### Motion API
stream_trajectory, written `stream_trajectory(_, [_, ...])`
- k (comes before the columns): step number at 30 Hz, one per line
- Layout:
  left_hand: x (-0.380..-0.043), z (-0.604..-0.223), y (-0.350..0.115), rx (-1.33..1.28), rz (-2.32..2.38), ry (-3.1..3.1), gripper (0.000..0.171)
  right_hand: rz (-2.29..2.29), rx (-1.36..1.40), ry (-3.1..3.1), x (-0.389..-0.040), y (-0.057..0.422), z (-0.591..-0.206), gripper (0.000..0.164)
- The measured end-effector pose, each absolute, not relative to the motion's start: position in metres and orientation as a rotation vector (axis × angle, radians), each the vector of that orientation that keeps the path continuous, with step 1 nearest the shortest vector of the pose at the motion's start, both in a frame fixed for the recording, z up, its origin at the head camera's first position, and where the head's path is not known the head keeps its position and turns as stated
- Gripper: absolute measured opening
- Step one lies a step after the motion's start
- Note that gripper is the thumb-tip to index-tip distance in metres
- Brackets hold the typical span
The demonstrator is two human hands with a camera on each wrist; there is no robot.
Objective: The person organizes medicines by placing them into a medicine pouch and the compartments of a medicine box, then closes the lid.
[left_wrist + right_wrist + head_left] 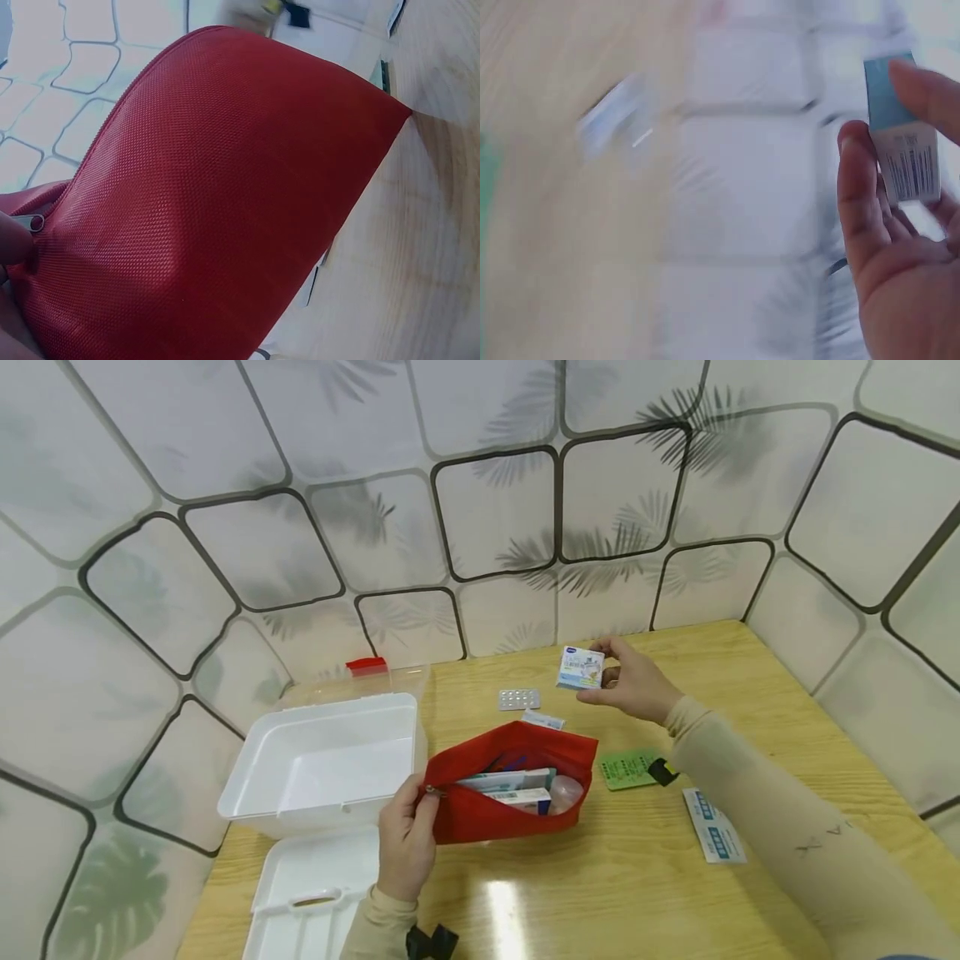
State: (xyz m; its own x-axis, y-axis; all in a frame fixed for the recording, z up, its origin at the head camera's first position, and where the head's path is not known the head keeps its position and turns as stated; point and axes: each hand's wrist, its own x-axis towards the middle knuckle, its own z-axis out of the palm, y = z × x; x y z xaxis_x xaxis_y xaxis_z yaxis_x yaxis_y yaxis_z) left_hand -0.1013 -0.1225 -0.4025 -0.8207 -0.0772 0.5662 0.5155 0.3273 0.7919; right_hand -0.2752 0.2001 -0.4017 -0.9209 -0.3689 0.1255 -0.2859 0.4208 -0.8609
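A red zip pouch [480, 827] stands unzipped on the wooden table, its mouth facing up. My left hand [407, 847] pinches the pouch's left end beside the metal zip pull [30, 223]. Inside the pouch lie several small cartons [517, 799] and a clear rounded plastic item [565, 793]. Raised over the back of the table, my right hand [633, 681] holds a small white and blue box [581, 668] between thumb and fingers. The right wrist view shows a barcode on the end of this small box [907, 161].
Left of the pouch is an open white plastic box [322, 760], with a white tray [315, 893] in front. Behind the pouch are a pill blister pack [519, 699] and a small white-blue packet [543, 719]. Rightward lie a green card [628, 769] and a white-blue packet [714, 827].
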Motion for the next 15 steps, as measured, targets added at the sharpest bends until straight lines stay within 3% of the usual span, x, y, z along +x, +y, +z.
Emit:
stream_trajectory(6, [-0.102, -0.398, -0.122, -0.394, -1.522, -2.084, 0.025, -1.523, -1.000, 2.385, -0.226, 0.183, -0.364, 0.055])
stream_trajectory(15, [-0.101, -0.397, -0.119, -0.412, -1.548, -2.075, 0.022, -0.980, -1.199, 2.485, -0.193, 0.161, -0.385, 0.054])
